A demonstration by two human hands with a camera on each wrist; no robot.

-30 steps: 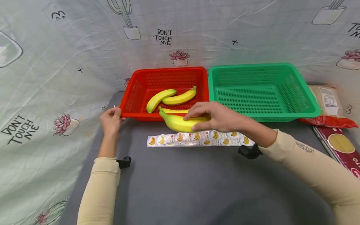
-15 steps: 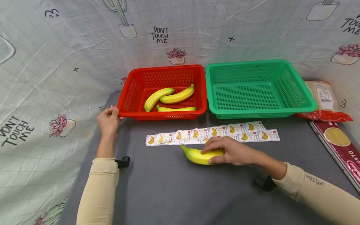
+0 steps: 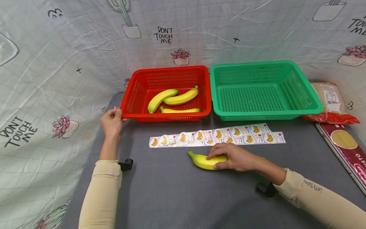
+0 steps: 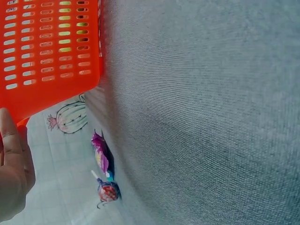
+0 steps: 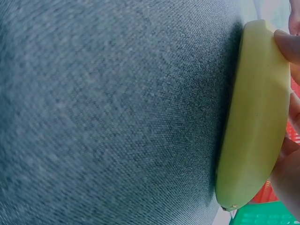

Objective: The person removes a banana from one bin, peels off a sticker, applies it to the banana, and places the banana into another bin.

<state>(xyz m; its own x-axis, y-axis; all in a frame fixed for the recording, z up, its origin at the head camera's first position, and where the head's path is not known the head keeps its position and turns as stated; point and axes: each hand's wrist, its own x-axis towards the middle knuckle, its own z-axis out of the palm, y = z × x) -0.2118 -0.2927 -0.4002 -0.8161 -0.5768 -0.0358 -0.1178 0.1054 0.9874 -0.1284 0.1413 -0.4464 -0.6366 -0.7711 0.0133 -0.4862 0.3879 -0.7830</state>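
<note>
My right hand [image 3: 228,156] grips a yellow banana [image 3: 203,161] that lies on the grey table [image 3: 183,194], just below a strip of banana stickers [image 3: 217,136]. The right wrist view shows the banana [image 5: 253,122] flat on the cloth with fingers [image 5: 287,44] curled over it. My left hand [image 3: 112,121] holds the front left corner of the red basket [image 3: 131,95], which has three bananas [image 3: 174,101] inside. In the left wrist view the thumb [image 4: 11,154] presses against the red basket [image 4: 47,51].
A green basket [image 3: 311,108] stands to the right of the red one. A bag [image 3: 331,101] and a dark red box [image 3: 346,149] lie at the table's right edge. A printed cloth [image 3: 57,63] hangs behind and to the left.
My right hand carried the banana from the red basket's front edge over the sticker strip and set it down on the table. The left hand has stayed on the basket corner.
</note>
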